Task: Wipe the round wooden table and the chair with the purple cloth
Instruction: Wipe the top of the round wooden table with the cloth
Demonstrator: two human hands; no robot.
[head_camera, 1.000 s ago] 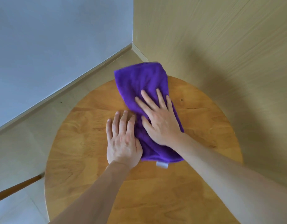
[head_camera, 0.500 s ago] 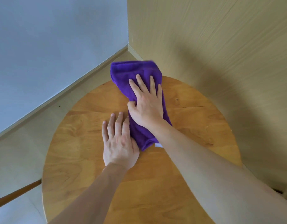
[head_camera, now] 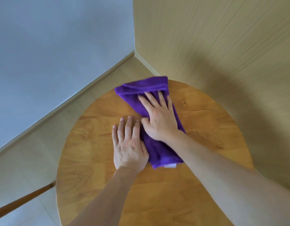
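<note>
Right hand (head_camera: 159, 119) drawn back, flat on purple cloth (head_camera: 159, 152), blank white tag (head_camera: 170, 166), left hand (head_camera: 128, 147) flat

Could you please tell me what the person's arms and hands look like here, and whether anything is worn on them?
Both forearms are bare as far as the frame shows: no sleeves or cuffs. The left hand and right hand are ungloved, and I see no rings, watch or bracelet on the fingers or wrists. The fingernails look short and unpainted. The upper arms lie outside the view.

Both flat hands (head_camera: 159, 118) on purple cloth (head_camera: 159, 152), seemingly.
</note>
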